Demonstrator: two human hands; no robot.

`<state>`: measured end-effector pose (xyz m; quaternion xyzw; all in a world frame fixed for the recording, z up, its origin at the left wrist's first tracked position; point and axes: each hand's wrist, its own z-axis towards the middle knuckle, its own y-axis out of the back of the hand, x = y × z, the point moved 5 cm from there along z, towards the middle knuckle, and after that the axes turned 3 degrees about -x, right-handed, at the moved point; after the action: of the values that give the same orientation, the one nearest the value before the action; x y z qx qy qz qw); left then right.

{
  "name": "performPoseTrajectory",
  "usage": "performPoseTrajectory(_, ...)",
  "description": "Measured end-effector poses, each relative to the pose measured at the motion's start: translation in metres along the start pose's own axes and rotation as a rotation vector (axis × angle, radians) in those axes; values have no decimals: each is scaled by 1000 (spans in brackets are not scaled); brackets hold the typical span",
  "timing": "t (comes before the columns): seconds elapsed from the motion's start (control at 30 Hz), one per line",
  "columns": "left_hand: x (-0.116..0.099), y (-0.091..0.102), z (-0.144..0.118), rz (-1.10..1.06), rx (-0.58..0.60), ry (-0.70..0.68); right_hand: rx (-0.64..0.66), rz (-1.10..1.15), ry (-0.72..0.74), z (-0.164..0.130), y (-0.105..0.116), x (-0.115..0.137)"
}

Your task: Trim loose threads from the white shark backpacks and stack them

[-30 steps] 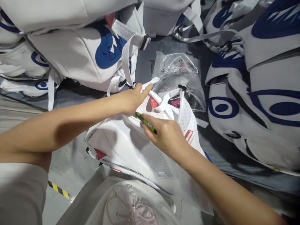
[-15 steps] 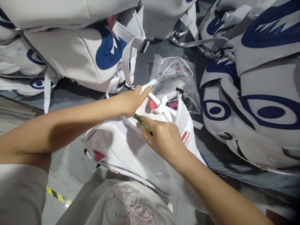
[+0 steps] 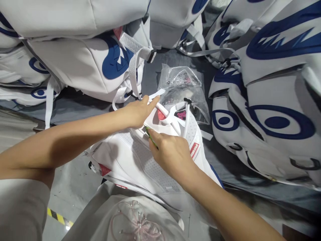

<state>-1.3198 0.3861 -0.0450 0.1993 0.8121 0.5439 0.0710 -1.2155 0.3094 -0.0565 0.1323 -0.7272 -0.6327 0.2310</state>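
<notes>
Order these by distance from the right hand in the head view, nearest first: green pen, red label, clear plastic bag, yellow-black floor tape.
1. Green pen: held in the right hand, at its fingers.
2. Red label: on the white bag, just right of the hand.
3. Clear plastic bag: on the floor beyond the hand.
4. Yellow-black floor tape: far lower left.

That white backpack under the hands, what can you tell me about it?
The white backpack lies flat on the person's lap, back panel up. It looks like smooth synthetic fabric with perforated mesh padding, white straps, a small red label and a red corner patch. The left hand pinches a strap at its top; the right hand, holding a green tool, presses on the mesh.
</notes>
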Motion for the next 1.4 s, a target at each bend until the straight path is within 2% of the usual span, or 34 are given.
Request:
performPoseTrajectory(0.13,1,1,-4,5,-61,-26,4,106,8,0,7,-1)
performPoseTrajectory(0.2,2,1,-11,-4,-98,-37,5,262,-22,-12,18,-15)
performPoseTrajectory(0.23,4,1,-17,-13,-127,-40,-34,402,-50,-21,25,-27)
performPoseTrajectory(0.27,6,2,-24,-27,-160,-41,-125,573,-93,-32,34,-44)
performPoseTrajectory(0.33,10,0,-43,-67,-224,-41,-423,915,-222,-58,47,-88)
performPoseTrajectory(0.4,16,-5,-63,-105,-251,-8,-682,1127,-344,-77,43,-136)
performPoseTrajectory(0.43,19,-8,-72,-118,-259,19,-722,1180,-378,-79,34,-156)
performPoseTrajectory(0.5,24,-12,-83,-124,-280,72,-615,1128,-432,-66,7,-185)
performPoseTrajectory(0.57,25,-14,-84,-121,-307,89,-470,941,-512,-41,-23,-205)
performPoseTrajectory(0.63,24,-13,-77,-113,-302,79,-421,755,-589,-14,-44,-218)
performPoseTrajectory(0.7,22,-13,-68,-95,-285,70,-417,649,-617,13,-53,-222)
performPoseTrajectory(0.83,20,-11,-57,-60,-298,67,-345,464,-638,50,-54,-222)
performPoseTrajectory(0.93,21,-12,-57,-56,-288,77,-286,384,-648,61,-52,-222)
performPoseTrajectory(1.03,21,-11,-57,-42,-259,91,-290,310,-652,59,-49,-222)
performPoseTrajectory(1.2,17,-6,-55,-58,-203,83,-383,177,-629,42,-43,-215)
performPoseTrajectory(1.4,17,-6,-58,-79,-202,81,-473,262,-538,30,-36,-212)
